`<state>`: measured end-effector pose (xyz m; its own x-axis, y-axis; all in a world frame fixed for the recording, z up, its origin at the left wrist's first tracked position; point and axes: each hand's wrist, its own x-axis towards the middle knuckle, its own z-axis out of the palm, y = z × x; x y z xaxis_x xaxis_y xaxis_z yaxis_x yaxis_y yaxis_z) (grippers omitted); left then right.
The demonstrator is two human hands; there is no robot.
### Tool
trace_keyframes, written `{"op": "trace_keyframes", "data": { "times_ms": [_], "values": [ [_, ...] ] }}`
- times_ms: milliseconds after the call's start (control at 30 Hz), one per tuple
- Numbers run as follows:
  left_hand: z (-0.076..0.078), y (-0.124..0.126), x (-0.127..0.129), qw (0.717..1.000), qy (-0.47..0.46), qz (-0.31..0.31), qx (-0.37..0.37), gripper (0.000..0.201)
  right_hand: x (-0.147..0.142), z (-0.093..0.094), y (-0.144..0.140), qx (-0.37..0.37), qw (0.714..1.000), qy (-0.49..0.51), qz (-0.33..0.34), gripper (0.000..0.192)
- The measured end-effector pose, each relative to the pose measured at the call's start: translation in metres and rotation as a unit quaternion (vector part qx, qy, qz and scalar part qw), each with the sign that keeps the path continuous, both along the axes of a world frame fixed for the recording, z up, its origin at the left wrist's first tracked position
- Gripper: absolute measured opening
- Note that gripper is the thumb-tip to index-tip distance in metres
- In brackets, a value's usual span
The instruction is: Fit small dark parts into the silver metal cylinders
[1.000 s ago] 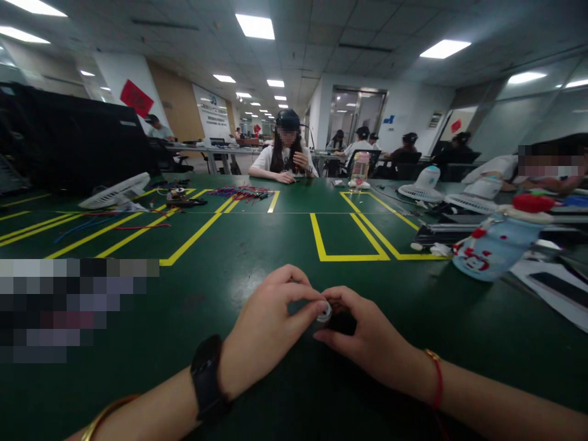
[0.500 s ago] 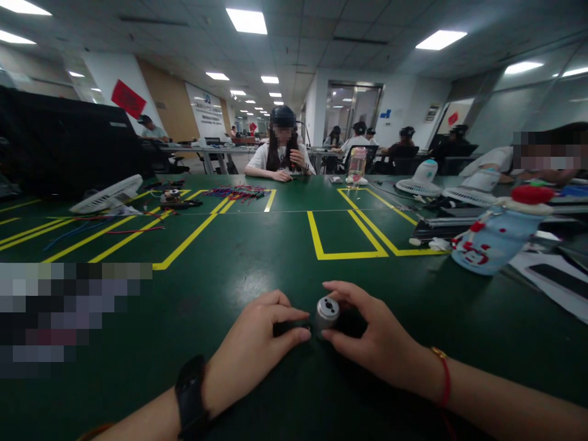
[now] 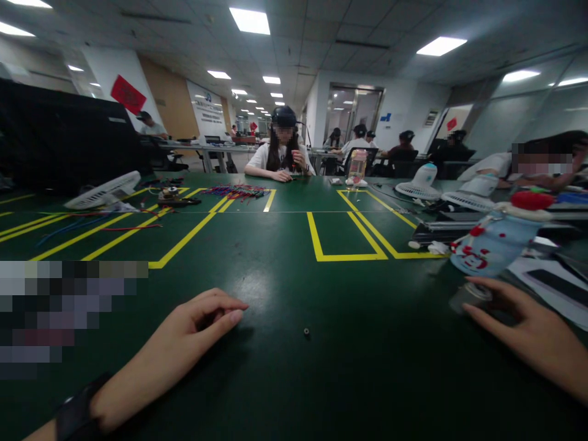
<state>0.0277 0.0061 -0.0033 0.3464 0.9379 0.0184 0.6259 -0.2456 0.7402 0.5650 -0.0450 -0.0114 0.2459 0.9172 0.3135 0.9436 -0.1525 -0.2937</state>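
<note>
On the right, my right hand [image 3: 519, 318] has its thumb and fingers around a short silver metal cylinder [image 3: 471, 296], blurred by motion, near the blue bottle. My left hand [image 3: 202, 318], with a black band on the wrist, is over the green table at centre-left. Its thumb and index finger point right, slightly apart, with nothing visible between them. A tiny dark ring-shaped metal part [image 3: 306, 332] lies on the table between my hands, touched by neither.
A blue bottle with a red top [image 3: 496, 239] stands at right, beside papers and a dark phone-like slab [image 3: 558, 286]. White fans [image 3: 420, 184] and coloured wires [image 3: 236, 193] lie farther back. Yellow tape [image 3: 351, 257] marks the green table. A person [image 3: 282, 147] sits opposite.
My right hand has carried the metal cylinder from the middle to the right. My left hand has drawn back leftward, and the tiny ring-shaped part now shows on the table.
</note>
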Motion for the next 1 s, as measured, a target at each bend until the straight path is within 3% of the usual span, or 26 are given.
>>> {"op": "trace_keyframes", "data": {
  "times_ms": [100, 167, 233, 300, 367, 433, 500, 567, 633, 700, 800, 900, 1000],
  "values": [
    [0.0, 0.0, 0.004, 1.0, 0.001, 0.0, 0.002, 0.024, -0.036, 0.01, 0.0, 0.135, 0.984, -0.107, 0.043, 0.07],
    [0.0, -0.001, 0.006, 1.0, 0.004, 0.0, 0.006, 0.024, -0.084, 0.019, 0.002, 0.173, 0.965, -0.142, 0.136, 0.061],
    [0.001, -0.002, 0.007, 1.0, 0.011, -0.001, 0.009, 0.025, -0.142, 0.023, 0.005, 0.102, 0.939, -0.133, 0.3, 0.04],
    [0.002, -0.003, 0.007, 1.0, 0.025, -0.005, 0.013, 0.025, -0.197, 0.023, 0.012, 0.015, 0.917, -0.084, 0.389, 0.036],
    [0.002, -0.004, 0.006, 0.999, 0.039, -0.011, 0.022, 0.025, -0.238, 0.022, 0.02, -0.021, 0.903, -0.056, 0.425, 0.027],
    [0.003, -0.005, 0.005, 0.998, 0.045, -0.016, 0.032, 0.026, -0.253, 0.024, 0.028, -0.031, 0.902, -0.045, 0.429, 0.02],
    [0.003, -0.005, 0.006, 0.998, 0.045, -0.02, 0.036, 0.026, -0.241, 0.032, 0.031, -0.031, 0.908, -0.041, 0.417, 0.023],
    [0.004, -0.004, 0.008, 0.998, 0.044, -0.022, 0.036, 0.027, -0.203, 0.044, 0.03, -0.006, 0.926, -0.051, 0.374, 0.024],
    [0.005, -0.004, 0.011, 0.998, 0.044, -0.019, 0.035, 0.026, -0.15, 0.054, 0.026, 0.042, 0.955, -0.083, 0.282, 0.023],
    [0.006, -0.004, 0.014, 0.998, 0.045, -0.015, 0.035, 0.026, -0.095, 0.058, 0.021, 0.073, 0.981, -0.11, 0.144, 0.026],
    [0.006, -0.006, 0.017, 0.998, 0.044, -0.008, 0.039, 0.026, -0.038, 0.054, 0.014, 0.007, 0.994, -0.109, 0.017, 0.029],
    [0.006, -0.007, 0.017, 0.998, 0.047, -0.006, 0.042, 0.025, -0.023, 0.049, 0.01, -0.046, 0.995, -0.084, -0.013, 0.033],
    [0.005, -0.007, 0.016, 0.998, 0.05, -0.005, 0.042, 0.024, -0.027, 0.046, 0.01, -0.029, 0.997, -0.064, -0.026, 0.033]
  ]
}}
